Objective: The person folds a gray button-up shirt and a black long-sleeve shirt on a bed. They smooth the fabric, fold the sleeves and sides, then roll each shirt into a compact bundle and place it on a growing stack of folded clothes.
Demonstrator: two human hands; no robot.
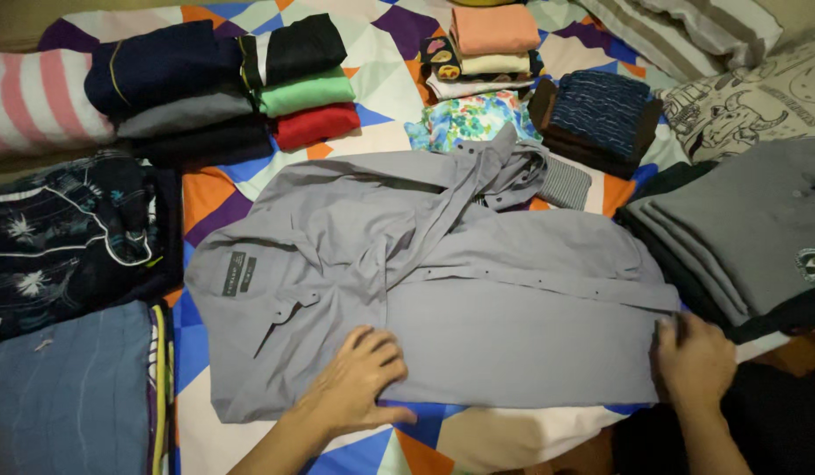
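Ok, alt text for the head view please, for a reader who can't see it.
Two bare hands press on a grey button-up shirt spread over a patterned bedsheet: the left hand flat near the collar end, the right hand at the hem. Folded clothes stacks surround it.

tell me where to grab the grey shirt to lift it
Judging by its pose, pinch the grey shirt at its two near corners, coming from the near edge. It lies flat with the collar to the left and the hem to the right, where the left hand and right hand already rest.
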